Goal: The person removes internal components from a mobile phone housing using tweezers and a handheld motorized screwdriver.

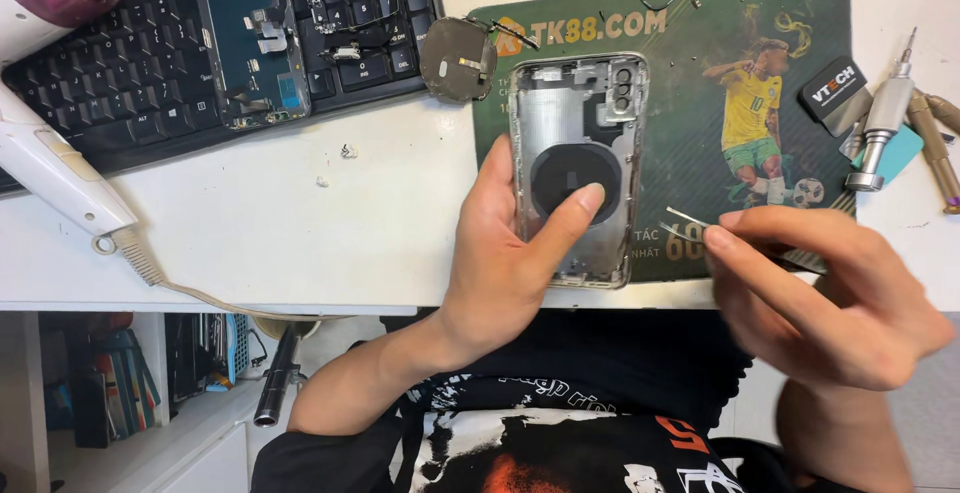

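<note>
My left hand (505, 253) grips an opened phone housing (578, 128) from its left side. The thumb rests on the round black coil in the housing's middle. The housing is silver inside, with a camera cutout at its top right, and it lies over the left part of a dark green printed mat (700, 83). My right hand (830, 293) holds thin metal tweezers (685, 223) in a pinch, their tips pointing left and ending just right of the housing's lower edge.
A black keyboard (130, 63) at the back left carries a detached phone screen (250, 38) and small parts. A round coil part (457, 58) lies beside it. A white and pink hair dryer (45, 153) sits at the left. Screwdrivers (885, 118) rest at the right.
</note>
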